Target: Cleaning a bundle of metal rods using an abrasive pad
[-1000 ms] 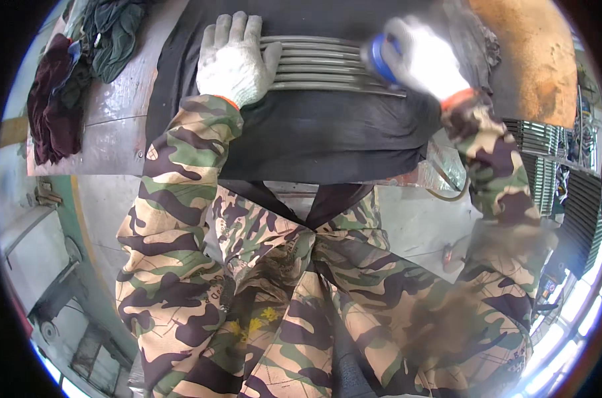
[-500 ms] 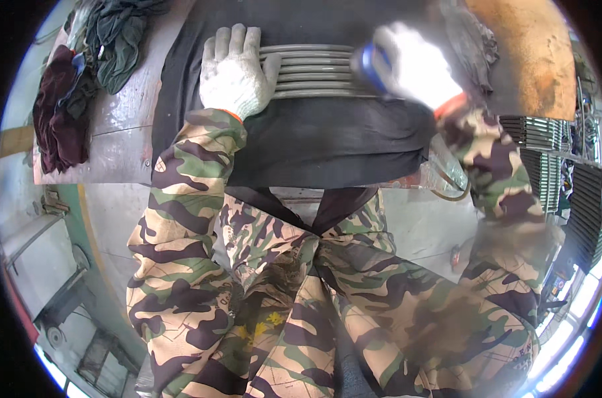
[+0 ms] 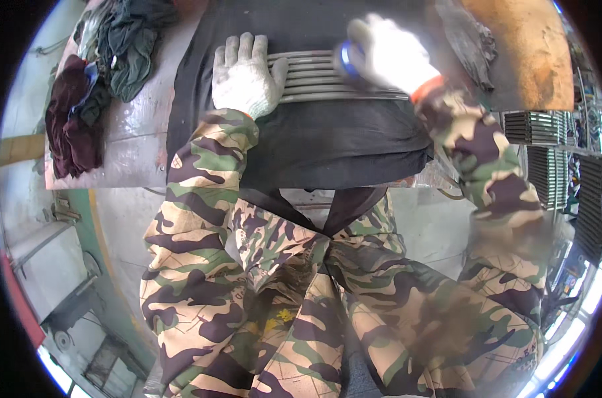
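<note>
Several grey metal rods (image 3: pixel 314 76) lie side by side on a black cloth (image 3: pixel 314 139) spread over the workbench. My left hand (image 3: pixel 244 76), in a white knit glove, presses flat on the rods' left ends. My right hand (image 3: pixel 387 56), also gloved and blurred by motion, grips a small blue object (image 3: pixel 346 58) against the rods near their middle. Both sleeves are camouflage.
A heap of dark red and green rags (image 3: pixel 95 79) lies on the metal bench top (image 3: pixel 135 139) at the left. An orange-brown slab (image 3: pixel 526 53) sits at the back right, with stacked grey metal parts (image 3: pixel 540 132) beside it. My camouflage legs fill the lower view.
My right hand with the blue object has slid leftward along the rods, toward my left hand. The left hand stays pressed on the rods.
</note>
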The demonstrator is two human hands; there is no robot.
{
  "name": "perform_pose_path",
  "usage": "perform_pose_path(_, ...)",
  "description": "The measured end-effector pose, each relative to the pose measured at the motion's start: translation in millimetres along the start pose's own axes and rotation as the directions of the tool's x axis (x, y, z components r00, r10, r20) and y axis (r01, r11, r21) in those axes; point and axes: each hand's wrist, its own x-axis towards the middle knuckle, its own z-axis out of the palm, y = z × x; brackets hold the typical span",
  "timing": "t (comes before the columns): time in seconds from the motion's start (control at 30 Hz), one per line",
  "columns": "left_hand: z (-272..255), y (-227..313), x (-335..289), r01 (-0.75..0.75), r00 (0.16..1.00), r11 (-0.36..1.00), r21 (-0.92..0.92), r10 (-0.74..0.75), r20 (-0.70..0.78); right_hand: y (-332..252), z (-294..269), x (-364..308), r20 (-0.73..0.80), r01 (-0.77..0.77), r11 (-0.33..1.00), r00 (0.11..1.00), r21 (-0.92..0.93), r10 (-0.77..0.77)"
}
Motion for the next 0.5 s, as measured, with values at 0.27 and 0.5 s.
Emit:
perform_pose_path(0.27, -10, -4, -3, -0.028, 0.999, 0.999, 0.041, 0.026, 0.032, -9, 14, -7, -0.17, 0.169, 0.986, 0.971, -0.016, -0.169)
perform_pose_path(0.5, -31, -22, -22, 0.003, 0.989, 0.988, 0.156, -0.025, 0.143, -53, 9, 13, -0.05, 0.111, 0.985, 0.993, 0.132, -0.105)
